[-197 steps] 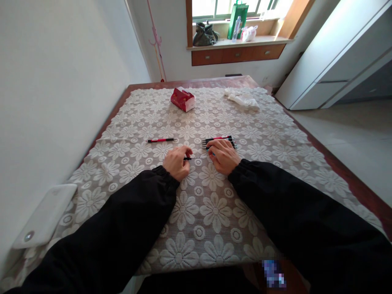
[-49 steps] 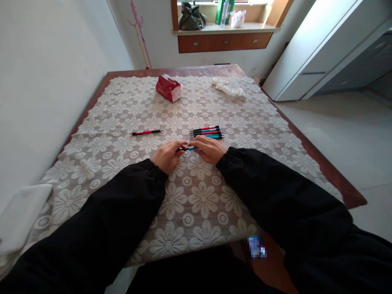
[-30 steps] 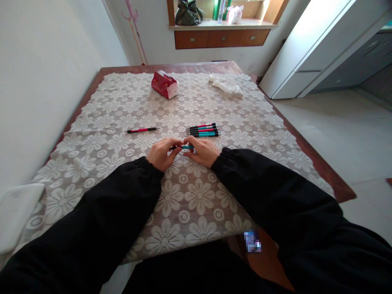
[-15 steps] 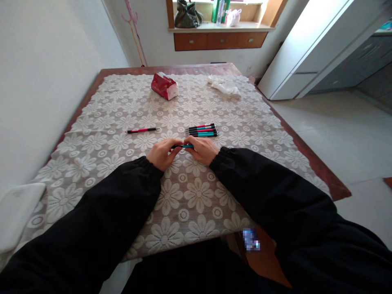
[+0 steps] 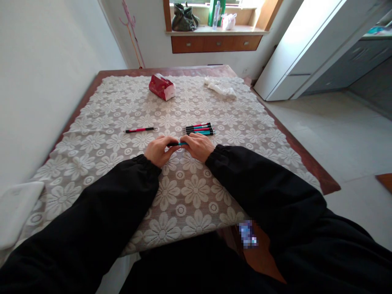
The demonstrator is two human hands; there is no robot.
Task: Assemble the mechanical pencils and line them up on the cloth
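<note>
My left hand (image 5: 159, 151) and my right hand (image 5: 198, 146) meet just above the tablecloth, both closed on one slim blue and black pen (image 5: 183, 143). The left thumb and fingers pinch its black end, while the right fingers cover much of the blue part. Just beyond my right hand lies a row of several pens (image 5: 199, 128), side by side, some red and black, others blue and black. A single red and black pen (image 5: 140, 130) rests apart, beyond and to the left of my left hand.
A lace flower tablecloth (image 5: 196, 191) covers the wooden table. Farther back are a red tissue pack (image 5: 161, 87) and a crumpled white plastic bag (image 5: 221, 87). A white flat object (image 5: 21, 212) sits at the left edge. The wall runs along the left side.
The view has shifted slightly, so everything appears a little farther left. Both hands stay on the pen, and its black end shows more plainly at the left fingers. The other pens stay put.
</note>
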